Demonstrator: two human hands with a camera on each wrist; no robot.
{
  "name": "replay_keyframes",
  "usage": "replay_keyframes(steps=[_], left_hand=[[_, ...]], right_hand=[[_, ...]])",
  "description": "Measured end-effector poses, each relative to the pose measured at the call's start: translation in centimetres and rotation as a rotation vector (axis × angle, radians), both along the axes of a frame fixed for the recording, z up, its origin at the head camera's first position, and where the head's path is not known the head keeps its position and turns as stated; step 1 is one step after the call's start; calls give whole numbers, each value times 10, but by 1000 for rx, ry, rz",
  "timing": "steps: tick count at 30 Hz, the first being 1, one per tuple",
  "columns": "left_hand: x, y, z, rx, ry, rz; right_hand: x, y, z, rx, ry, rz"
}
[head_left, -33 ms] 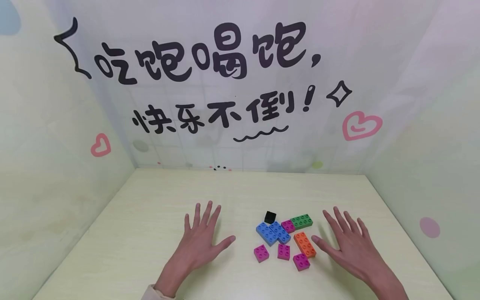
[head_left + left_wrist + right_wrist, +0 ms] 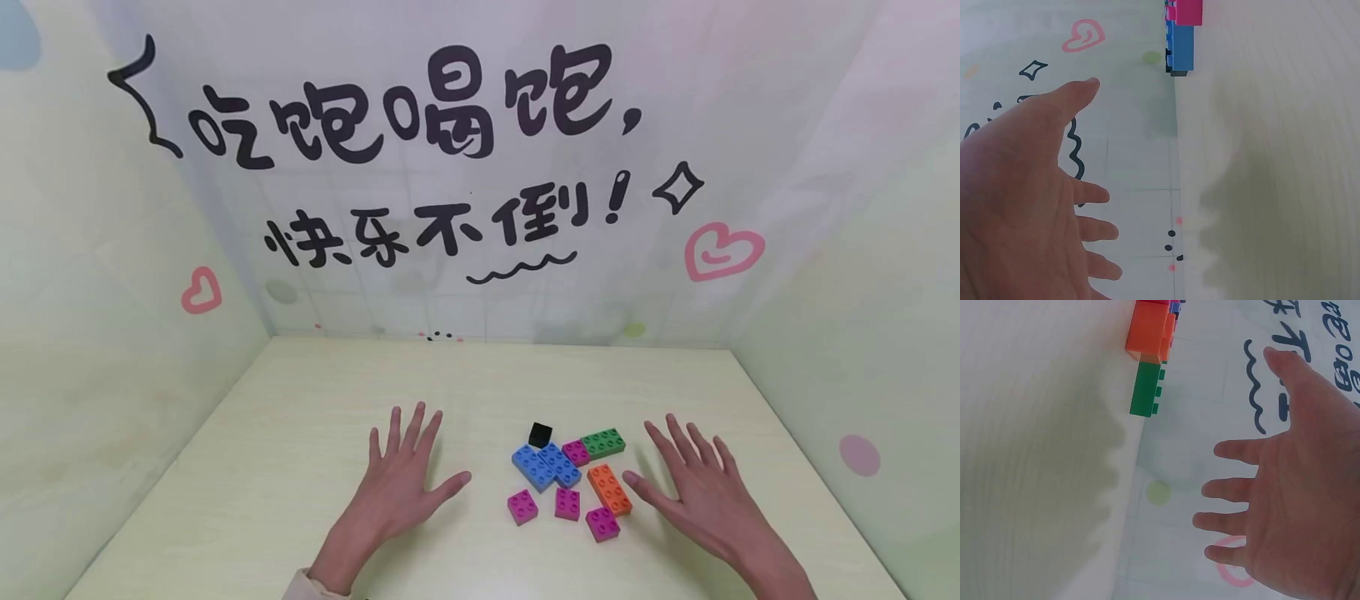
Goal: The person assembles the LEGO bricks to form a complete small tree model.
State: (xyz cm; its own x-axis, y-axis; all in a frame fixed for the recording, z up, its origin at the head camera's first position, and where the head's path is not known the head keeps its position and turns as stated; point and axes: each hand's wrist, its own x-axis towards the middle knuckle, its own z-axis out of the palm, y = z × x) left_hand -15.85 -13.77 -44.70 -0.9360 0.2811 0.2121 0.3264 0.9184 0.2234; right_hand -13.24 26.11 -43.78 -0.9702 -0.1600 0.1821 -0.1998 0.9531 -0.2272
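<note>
Spread fingers mark the left hand [image 2: 397, 492], held to the left of a group of toy bricks, holding nothing. On the group's right, the right hand [image 2: 712, 504] is likewise spread and empty, its thumb near the orange brick [image 2: 609, 489]. Two blue bricks [image 2: 533, 467] touch each other, with a black block [image 2: 540, 434] behind them. A green brick [image 2: 603, 442] lies beside a magenta brick [image 2: 576, 452]. Nearer the front are more magenta bricks [image 2: 522, 507], [image 2: 567, 503] and a magenta brick [image 2: 602, 524] against the orange one. The right wrist view shows the green brick [image 2: 1145, 389] past the fingers.
The pale wooden table [image 2: 247, 467] is bounded by a back wall [image 2: 480, 308] with black lettering and pink hearts, and by side walls [image 2: 112, 333] at left and right. A light sleeve [image 2: 315, 587] shows at the left wrist.
</note>
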Motion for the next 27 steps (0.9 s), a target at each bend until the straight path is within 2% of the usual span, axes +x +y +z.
replay_keyframes(steps=[4,7,10,14,17,21,23,24,27], left_hand=[[-3,2,1,15,-16,-22],[-8,7,4,25,-20,-70],[-13,20,9,19,-6,-138],[-19,45,14,3,-1,-213],[-19,65,14,4,-56,-269],[-12,82,11,40,-209,-341],[-7,87,8,52,-263,-358],[-6,89,6,58,-282,-362],[-3,92,1,59,-285,-370]], right_hand=[[-1,0,2,-4,9,7],[-4,-3,6,-12,15,25],[-9,-8,13,-12,12,58],[-12,-23,19,7,3,88],[-6,-38,17,24,-31,134],[6,-52,10,42,-125,280],[10,-54,6,58,-187,335],[11,-54,5,65,-215,353],[12,-52,1,81,-281,363]])
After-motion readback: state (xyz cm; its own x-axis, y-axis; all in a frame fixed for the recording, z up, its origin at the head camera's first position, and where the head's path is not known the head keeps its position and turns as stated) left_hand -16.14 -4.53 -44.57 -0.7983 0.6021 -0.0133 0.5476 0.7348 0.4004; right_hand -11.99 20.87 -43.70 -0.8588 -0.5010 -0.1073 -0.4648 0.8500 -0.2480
